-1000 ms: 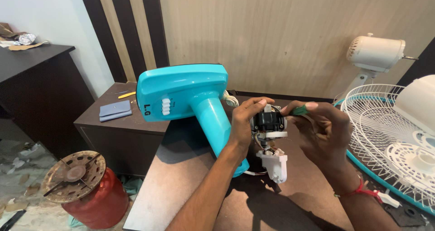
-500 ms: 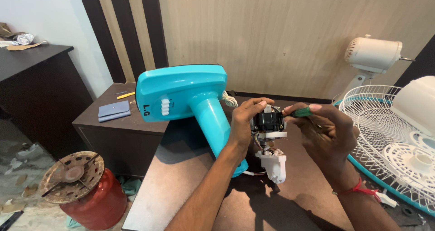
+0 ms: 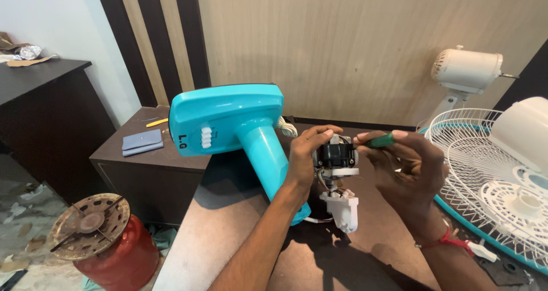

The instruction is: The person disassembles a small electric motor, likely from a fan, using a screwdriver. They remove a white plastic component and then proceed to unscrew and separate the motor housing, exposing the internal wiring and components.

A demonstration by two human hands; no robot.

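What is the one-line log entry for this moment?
left hand: grips black motor | right hand: green screwdriver at motor | teal fan base: tilted

R hand has edged up a bit w/ the green-handled screwdriver, tip now closer to the small black motor. L hand shifted only slightly.

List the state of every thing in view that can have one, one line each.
Teal fan base: tipped on its side on the table.
Black motor part: held by left hand, wires hanging out.
Green-handled screwdriver: in right hand, tip at the motor.
White fan guard: detached, lying flat.
White fan motor housing: without blades.
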